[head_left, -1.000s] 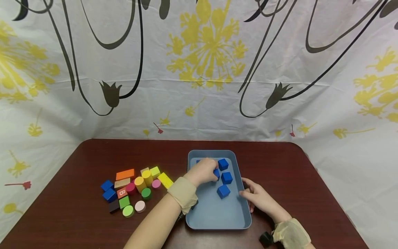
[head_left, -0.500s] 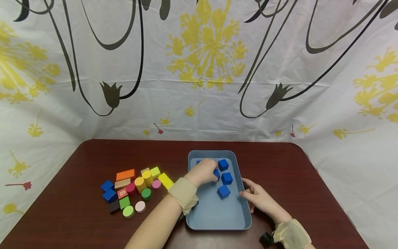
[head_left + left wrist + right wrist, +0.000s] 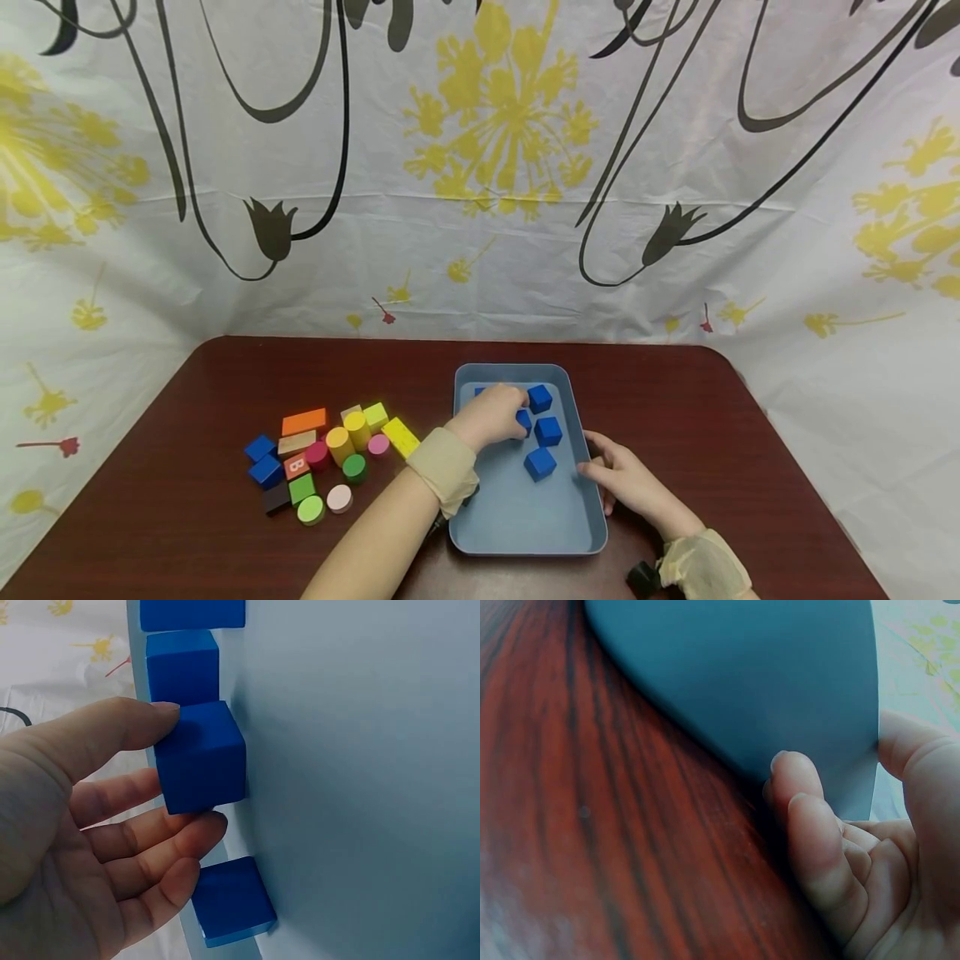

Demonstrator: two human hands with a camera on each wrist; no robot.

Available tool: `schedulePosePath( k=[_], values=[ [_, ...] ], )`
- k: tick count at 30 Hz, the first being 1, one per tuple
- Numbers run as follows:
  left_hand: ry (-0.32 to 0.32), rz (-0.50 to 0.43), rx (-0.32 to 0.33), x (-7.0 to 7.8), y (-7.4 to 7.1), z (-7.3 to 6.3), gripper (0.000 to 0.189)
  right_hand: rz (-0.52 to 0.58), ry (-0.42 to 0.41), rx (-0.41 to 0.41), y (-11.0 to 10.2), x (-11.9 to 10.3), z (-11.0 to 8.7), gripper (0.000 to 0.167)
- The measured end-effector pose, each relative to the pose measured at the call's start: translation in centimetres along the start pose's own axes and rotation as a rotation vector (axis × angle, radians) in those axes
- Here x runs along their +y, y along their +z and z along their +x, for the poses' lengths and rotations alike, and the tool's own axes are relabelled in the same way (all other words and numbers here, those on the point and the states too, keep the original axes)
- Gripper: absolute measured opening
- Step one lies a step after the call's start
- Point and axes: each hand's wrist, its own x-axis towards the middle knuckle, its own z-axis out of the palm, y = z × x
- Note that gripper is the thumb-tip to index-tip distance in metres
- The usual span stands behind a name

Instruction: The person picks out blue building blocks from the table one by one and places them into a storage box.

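Observation:
My left hand (image 3: 491,414) reaches over the grey-blue tray (image 3: 525,527) in the head view. In the left wrist view, its thumb and fingers pinch a blue cube (image 3: 201,757) beside the other blue cubes. Another blue cube (image 3: 234,898) sits close to its lower fingers. Three blue cubes stand uncovered along the tray's right half, the nearest blue cube (image 3: 540,464) at mid-tray. My right hand (image 3: 626,475) grips the tray's right side. The right wrist view has the thumb at the rim and bent fingers against the outer wall (image 3: 742,675).
Left of the tray lies a cluster of coloured blocks, among them an orange block (image 3: 303,422), a yellow block (image 3: 401,437), a dark green cylinder (image 3: 354,468) and two blue cubes (image 3: 266,471). The dark red table (image 3: 697,400) ends at a patterned curtain (image 3: 420,250).
Both hands, the tray and the blocks keep their places. The head view has only shifted very slightly.

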Motion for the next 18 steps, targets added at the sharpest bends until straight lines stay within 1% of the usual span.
schedulePosePath(
  k=[1,4,9,18],
  values=[
    [-0.003,0.001,-0.001,0.0,-0.1,0.0,0.037,0.001,0.0,0.0,0.0,0.0,0.0,0.067],
    [-0.012,-0.011,-0.005,0.1,-0.3,-0.1,0.039,0.001,0.0,0.001,0.0,0.0,0.0,0.067],
    [-0.018,-0.02,0.002,0.2,-0.9,-0.3,0.037,0.002,0.0,0.004,0.0,-0.1,0.0,0.067],
    [-0.008,-0.013,0.032,0.7,-2.1,-0.5,0.034,0.001,-0.002,0.002,0.0,-0.1,0.0,0.067]
  ],
)
